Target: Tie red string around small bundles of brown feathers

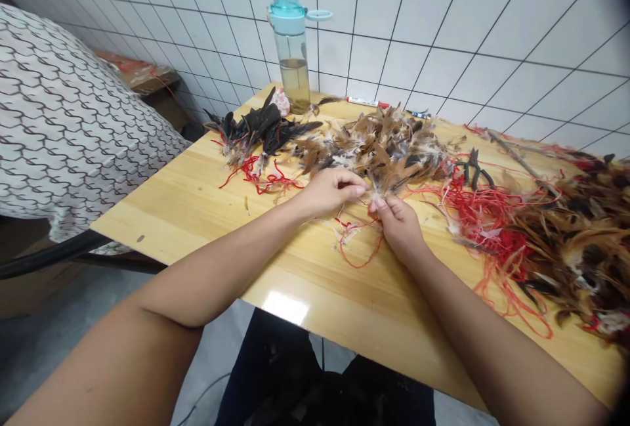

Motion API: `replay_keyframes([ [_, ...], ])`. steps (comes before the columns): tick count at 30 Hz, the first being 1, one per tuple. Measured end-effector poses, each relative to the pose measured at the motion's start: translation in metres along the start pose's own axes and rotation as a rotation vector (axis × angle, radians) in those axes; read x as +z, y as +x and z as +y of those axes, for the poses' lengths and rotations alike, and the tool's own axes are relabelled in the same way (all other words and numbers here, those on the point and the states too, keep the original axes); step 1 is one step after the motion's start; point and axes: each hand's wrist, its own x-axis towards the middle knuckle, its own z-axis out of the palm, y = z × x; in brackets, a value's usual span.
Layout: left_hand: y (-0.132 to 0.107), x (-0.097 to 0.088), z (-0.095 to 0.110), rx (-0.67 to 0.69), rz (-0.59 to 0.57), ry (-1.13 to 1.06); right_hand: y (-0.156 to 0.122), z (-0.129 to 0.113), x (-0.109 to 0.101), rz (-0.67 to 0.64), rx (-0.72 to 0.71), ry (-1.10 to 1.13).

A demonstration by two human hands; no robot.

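My left hand and my right hand meet at the middle of a wooden table, at the near edge of a heap of brown feathers. The fingertips of both hands are pinched together on a small pale feather tuft between them. A loop of red thread lies on the table just under the hands.
A pile of black feathers with red thread lies at the back left. A big heap of brown feathers and red threads fills the right side. Pliers, a teal-lidded bottle and pens stand behind. A patterned cushion is at left.
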Motion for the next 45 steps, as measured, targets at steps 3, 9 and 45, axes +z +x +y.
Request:
replay_keyframes([
  [3,-0.003,0.013,0.000,-0.011,-0.150,-0.265,0.000,0.001,0.001,-0.006,-0.080,-0.107],
  [9,-0.005,0.026,-0.004,-0.145,-0.098,-0.442,-0.003,0.006,0.006,0.012,-0.142,-0.270],
  [45,0.002,0.003,-0.004,0.012,0.163,-0.143,0.002,-0.005,-0.007,-0.031,0.118,0.339],
])
